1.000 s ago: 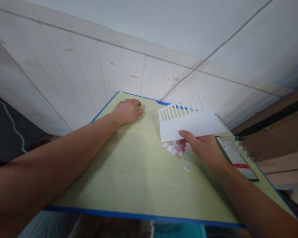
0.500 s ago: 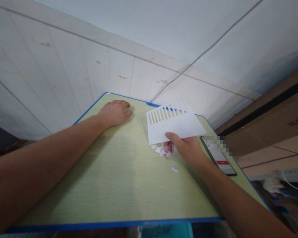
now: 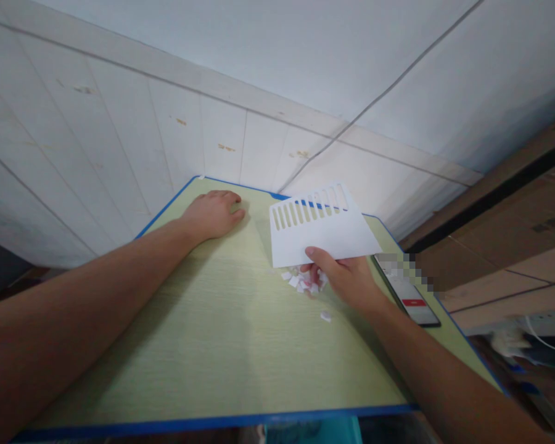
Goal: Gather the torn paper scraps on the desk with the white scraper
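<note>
Change: since a second ago the view has turned rightward; card [image 3: 298, 243], left hand [image 3: 213, 213] and right hand [image 3: 346, 276] look unmoved around the paper scraps [image 3: 293, 281].
Card: just beyond the scraps, between both hands.
Right grip: pinching the card's near edge, thumb on top.
Left grip: relaxed, fingers loosely bent, on the bench [image 3: 189, 345] left of the scraps.

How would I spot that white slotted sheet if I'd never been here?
Find the pale green table with blue edging by the white wall. Over its right side, the right hand holds the white slotted sheet above paper scraps. Its row of long cut-outs sets it apart from the scraps and the phone.
</note>
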Demonstrator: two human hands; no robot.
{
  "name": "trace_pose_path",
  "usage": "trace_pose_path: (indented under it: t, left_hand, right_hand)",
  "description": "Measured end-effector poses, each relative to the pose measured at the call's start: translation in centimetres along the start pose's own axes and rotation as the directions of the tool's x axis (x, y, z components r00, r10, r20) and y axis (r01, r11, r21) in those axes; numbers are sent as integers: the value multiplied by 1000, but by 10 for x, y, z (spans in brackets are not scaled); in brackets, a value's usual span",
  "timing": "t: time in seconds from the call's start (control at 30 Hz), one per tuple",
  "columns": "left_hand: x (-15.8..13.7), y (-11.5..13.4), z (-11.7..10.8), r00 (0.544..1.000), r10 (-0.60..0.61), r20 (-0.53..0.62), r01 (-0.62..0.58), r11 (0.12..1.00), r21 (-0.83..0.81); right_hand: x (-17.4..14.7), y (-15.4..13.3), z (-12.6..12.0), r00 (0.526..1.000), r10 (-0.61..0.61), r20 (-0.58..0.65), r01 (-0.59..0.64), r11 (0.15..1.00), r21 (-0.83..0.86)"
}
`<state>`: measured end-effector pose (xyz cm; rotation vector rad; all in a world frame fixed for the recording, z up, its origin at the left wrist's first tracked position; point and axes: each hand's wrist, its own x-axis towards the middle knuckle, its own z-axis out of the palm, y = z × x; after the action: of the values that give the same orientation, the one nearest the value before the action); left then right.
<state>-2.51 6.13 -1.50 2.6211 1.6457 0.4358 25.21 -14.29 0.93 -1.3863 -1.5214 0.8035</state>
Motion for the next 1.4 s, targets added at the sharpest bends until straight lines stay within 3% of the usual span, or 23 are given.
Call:
trace_pose_path:
  t: [0.37, 0.87, 1.0, 1.17, 1.3, 1.4]
  left_hand:
    - [0, 2, -1, 1000, 0, 6, 0, 1000, 0]
    - [2, -1, 1, 1000, 10, 3, -10, 1000, -22]
    - [2, 0, -1, 1000, 8, 2, -8, 1000, -16]
    - [1, 2, -2, 1000, 7, 15, -7, 1000, -21]
    - [1, 1, -1, 1000, 7, 6, -7, 1000, -17]
    - [1, 1, -1, 1000, 2, 0, -2, 999, -40]
  right_hand:
    - [-3, 1, -1, 999, -7, 48, 10, 998, -57]
    - [-6, -12, 8, 988, -22, 154, 19, 1000, 25]
    - [-9, -13, 12, 993, -28, 117, 23, 999, 44]
    - [-13, -18, 16, 979, 1, 204, -11, 999, 45]
    - [-17, -22, 18, 984, -5, 176, -7, 998, 65]
    - [-21, -26, 18, 968, -7, 250, -6, 999, 52]
